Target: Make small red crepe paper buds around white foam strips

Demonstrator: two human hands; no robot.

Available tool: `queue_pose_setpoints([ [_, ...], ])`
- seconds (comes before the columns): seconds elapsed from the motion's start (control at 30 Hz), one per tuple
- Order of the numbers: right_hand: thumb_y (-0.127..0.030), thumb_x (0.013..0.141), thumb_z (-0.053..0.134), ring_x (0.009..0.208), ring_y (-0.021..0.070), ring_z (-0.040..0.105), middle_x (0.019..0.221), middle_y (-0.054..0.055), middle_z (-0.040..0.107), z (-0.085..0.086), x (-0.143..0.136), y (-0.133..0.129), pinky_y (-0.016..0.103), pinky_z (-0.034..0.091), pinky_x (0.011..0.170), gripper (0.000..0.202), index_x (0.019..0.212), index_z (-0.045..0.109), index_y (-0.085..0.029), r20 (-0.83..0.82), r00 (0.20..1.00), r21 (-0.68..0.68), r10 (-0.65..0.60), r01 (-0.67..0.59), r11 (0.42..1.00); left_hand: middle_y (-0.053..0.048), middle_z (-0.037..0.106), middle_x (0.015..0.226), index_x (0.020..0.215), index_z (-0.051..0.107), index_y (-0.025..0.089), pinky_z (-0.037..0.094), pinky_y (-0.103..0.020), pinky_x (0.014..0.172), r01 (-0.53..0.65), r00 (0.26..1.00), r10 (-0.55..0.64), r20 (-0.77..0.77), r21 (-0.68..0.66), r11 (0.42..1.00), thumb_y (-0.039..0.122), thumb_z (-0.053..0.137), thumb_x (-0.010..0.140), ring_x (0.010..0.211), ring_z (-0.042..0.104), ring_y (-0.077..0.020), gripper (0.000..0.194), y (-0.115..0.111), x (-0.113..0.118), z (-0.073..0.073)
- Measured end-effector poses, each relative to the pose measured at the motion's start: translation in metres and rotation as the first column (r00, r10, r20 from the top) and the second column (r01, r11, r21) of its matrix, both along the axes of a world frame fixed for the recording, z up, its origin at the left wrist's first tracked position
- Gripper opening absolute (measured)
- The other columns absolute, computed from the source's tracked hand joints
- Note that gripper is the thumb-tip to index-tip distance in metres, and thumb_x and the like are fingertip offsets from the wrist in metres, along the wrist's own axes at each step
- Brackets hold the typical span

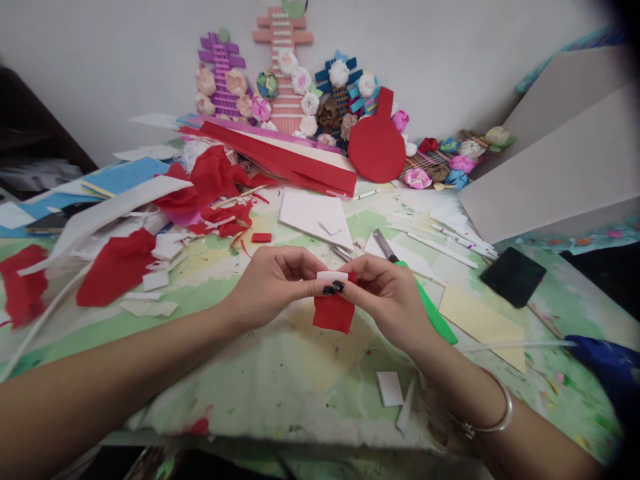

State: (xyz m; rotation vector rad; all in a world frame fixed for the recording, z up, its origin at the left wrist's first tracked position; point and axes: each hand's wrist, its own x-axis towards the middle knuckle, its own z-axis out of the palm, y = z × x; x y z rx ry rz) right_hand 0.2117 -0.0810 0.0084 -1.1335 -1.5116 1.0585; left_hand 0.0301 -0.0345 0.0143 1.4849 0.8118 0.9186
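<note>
Between both hands, over the middle of the table, is a small piece of red paper with a small white block at its top edge. My left hand pinches the left end, its thumb pressed on the front. From the right, my right hand pinches the other end, and the two thumbs nearly meet. The lower part of the red paper hangs loose below the thumbs. Just beyond my right hand lies a cutter with a green handle, partly hidden by the hand.
Crumpled red paper and white scraps lie left. A red round shape with a neck leans at the back among paper flowers. Right are white sticks, a black square and a large grey board.
</note>
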Motion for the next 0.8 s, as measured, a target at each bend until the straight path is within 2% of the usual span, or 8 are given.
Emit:
queue_pose_setpoints([
  [0.2, -0.03, 0.082, 0.065, 0.063, 0.0111, 0.054, 0.071, 0.001, 0.062, 0.0, 0.001, 0.002, 0.024, 0.042, 0.057, 0.013, 0.085, 0.065, -0.017, 0.028, 1.0, 0.005, -0.014, 0.014, 1.0, -0.001, 0.066, 0.06, 0.069, 0.07, 0.015, 0.049, -0.02, 0.052, -0.002, 1.0, 0.002, -0.002, 0.007, 1.0, 0.025, 0.079, 0.066, 0.055, 0.06, -0.0111, 0.014, 0.0, 0.001, 0.0],
  [0.37, -0.028, 0.082, 0.064, 0.065, 0.0109, 0.056, 0.074, 0.0, 0.062, -0.001, -0.001, 0.003, 0.023, 0.043, 0.058, 0.011, 0.086, 0.061, -0.018, -0.032, 0.999, -0.011, -0.007, 0.007, 1.0, -0.002, 0.069, 0.069, 0.074, 0.068, 0.015, 0.053, -0.023, 0.059, 0.009, 1.0, -0.009, -0.005, 0.012, 1.0, 0.026, 0.079, 0.067, 0.062, 0.064, -0.0131, 0.017, 0.003, 0.001, -0.002],
  [0.5, -0.031, 0.082, 0.065, 0.069, 0.0118, 0.059, 0.079, 0.001, 0.064, -0.004, 0.0, 0.006, 0.023, 0.047, 0.062, 0.016, 0.088, 0.058, -0.019, -0.131, 0.991, -0.049, -0.026, 0.02, 0.999, -0.004, 0.071, 0.074, 0.08, 0.067, 0.014, 0.055, -0.026, 0.064, 0.099, 0.995, -0.098, 0.01, -0.052, 0.994, 0.021, 0.079, 0.064, 0.068, 0.067, -0.0161, 0.021, 0.006, 0.002, -0.007],
  [0.63, -0.033, 0.082, 0.065, 0.07, 0.0123, 0.061, 0.078, 0.001, 0.066, -0.007, 0.004, 0.01, 0.023, 0.047, 0.063, 0.018, 0.089, 0.057, -0.019, -0.195, 0.978, -0.096, -0.078, 0.06, 0.994, -0.003, 0.071, 0.073, 0.078, 0.066, 0.015, 0.055, -0.025, 0.063, 0.127, 0.992, -0.126, 0.018, -0.14, 0.982, 0.017, 0.077, 0.065, 0.066, 0.067, -0.0153, 0.017, 0.007, 0.004, -0.012],
  [0.8, -0.028, 0.079, 0.065, 0.058, 0.0088, 0.051, 0.068, -0.002, 0.061, -0.007, 0.006, 0.012, 0.02, 0.037, 0.053, 0.014, 0.081, 0.058, -0.017, -0.081, 0.992, -0.16, -0.097, 0.084, 0.984, -0.003, 0.073, 0.078, 0.078, 0.069, 0.016, 0.053, -0.023, 0.066, 0.112, 0.994, -0.11, 0.024, -0.178, 0.978, 0.018, 0.074, 0.069, 0.07, 0.067, -0.014, 0.011, 0.011, 0.0, -0.014],
])
